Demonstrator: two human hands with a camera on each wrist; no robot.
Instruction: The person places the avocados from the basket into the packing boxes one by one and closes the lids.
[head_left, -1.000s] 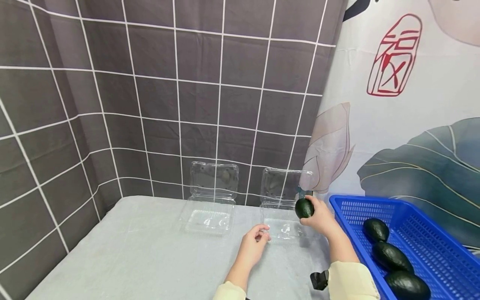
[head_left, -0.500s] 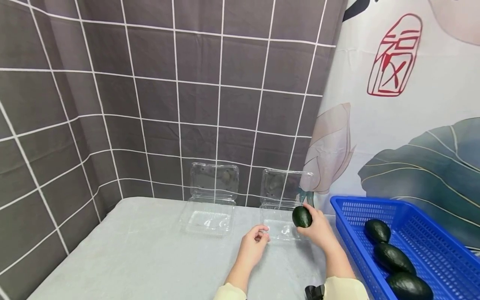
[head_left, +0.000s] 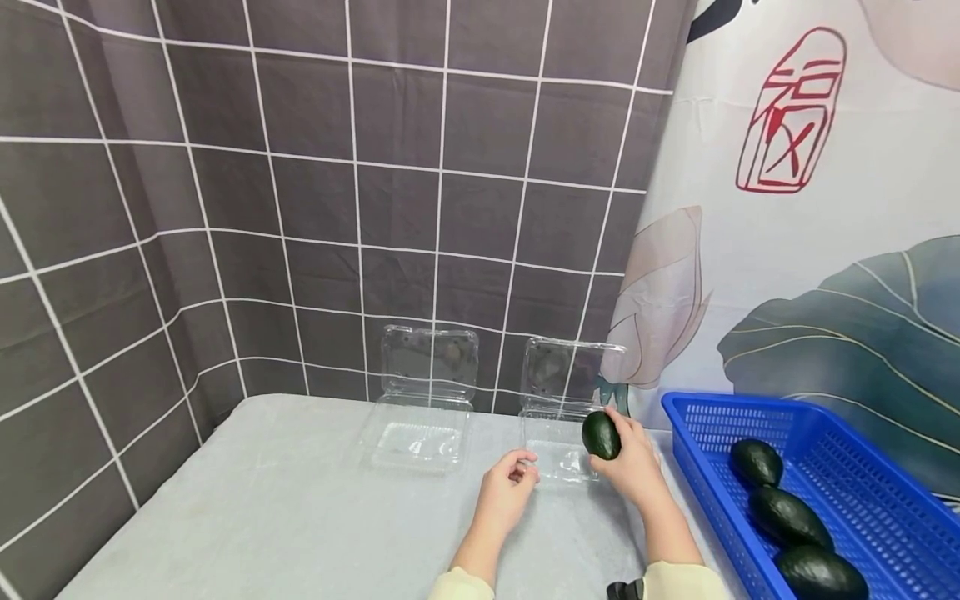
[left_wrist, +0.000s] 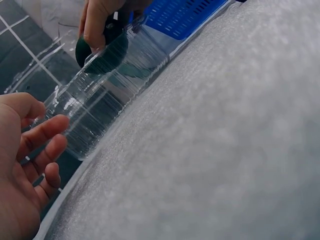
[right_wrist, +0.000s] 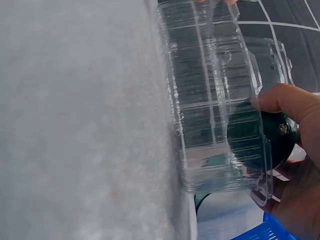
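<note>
Avocado [head_left: 602, 435] is the thing in hand, held over the right half of the right clear box [head_left: 558, 457]. Both wrist views show its bottom through the clear wall, so it seems partly below the rim. I can't tell if it touches the floor of the box.

Going left to right, the left clear box [head_left: 418, 442] sits on the table [head_left: 262, 508] with its lid up, away from trouble. The right box looks thin and light, so a push from the left hand [head_left: 506, 493] could make it slide or tip. Its raised lid could flop down if bumped. The avocado looks smooth, so a loose grip could let it slip and thump the box. The right arm could also knock the blue basket [head_left: 840, 492], where more avocados [head_left: 791, 518] lie.

Now the hands. The left one is loosely bent, with gaps between the fingers, and its tips are at the box's left edge. The right hand [head_left: 633, 462] grips the avocado, with thumb and fingers around it.
</note>
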